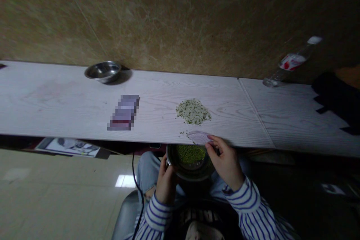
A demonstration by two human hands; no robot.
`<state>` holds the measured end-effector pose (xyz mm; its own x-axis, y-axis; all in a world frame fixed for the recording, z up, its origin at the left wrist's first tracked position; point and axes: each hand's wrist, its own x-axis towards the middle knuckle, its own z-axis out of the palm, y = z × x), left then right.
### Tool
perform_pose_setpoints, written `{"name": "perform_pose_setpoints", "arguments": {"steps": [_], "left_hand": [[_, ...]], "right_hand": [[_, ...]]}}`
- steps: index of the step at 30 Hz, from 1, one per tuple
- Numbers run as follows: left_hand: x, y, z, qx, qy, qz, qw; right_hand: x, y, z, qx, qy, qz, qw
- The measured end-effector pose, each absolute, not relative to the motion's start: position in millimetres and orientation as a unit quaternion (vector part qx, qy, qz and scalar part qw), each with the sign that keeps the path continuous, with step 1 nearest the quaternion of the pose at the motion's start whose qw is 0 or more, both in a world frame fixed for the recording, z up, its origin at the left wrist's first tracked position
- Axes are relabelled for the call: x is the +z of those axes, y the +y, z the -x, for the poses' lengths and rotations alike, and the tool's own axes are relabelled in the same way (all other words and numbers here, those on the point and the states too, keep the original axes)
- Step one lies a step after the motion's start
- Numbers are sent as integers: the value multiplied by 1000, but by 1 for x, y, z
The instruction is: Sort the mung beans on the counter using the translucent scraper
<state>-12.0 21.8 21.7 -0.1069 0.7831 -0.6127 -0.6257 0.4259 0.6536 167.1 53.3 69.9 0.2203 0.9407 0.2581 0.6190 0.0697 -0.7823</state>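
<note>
My left hand [166,180] grips the left rim of a metal bowl [194,177], held just below the table's front edge over my lap. Green mung beans [191,154] lie in the bowl. Between the thumb and fingers of my right hand [225,159] is a pale, see-through half-round plastic piece, apparently a protractor [199,137]. It lies at the table edge above the bowl, beside a few loose green beans [184,134]. Farther back, a flat pile of white grains mixed with green beans [193,112] is spread on the table.
On the white wood-grain table [157,120], a second metal bowl [103,72] stands by the wall. A blurred-out flat object [123,113] lies left of the pile. A plastic bottle [291,63] stands at the right, near a dark item [337,97]. A black cable [138,187] hangs at left.
</note>
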Motion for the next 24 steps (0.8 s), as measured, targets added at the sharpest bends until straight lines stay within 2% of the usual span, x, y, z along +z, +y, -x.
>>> {"name": "perform_pose_setpoints", "arguments": {"steps": [6, 24], "left_hand": [[23, 21, 17, 537, 525, -74, 656], [24, 23, 44, 544, 552, -99, 624]], "right_hand": [[69, 67, -177, 194, -575, 663, 438], [79, 105, -160, 232, -625, 635, 390]]}}
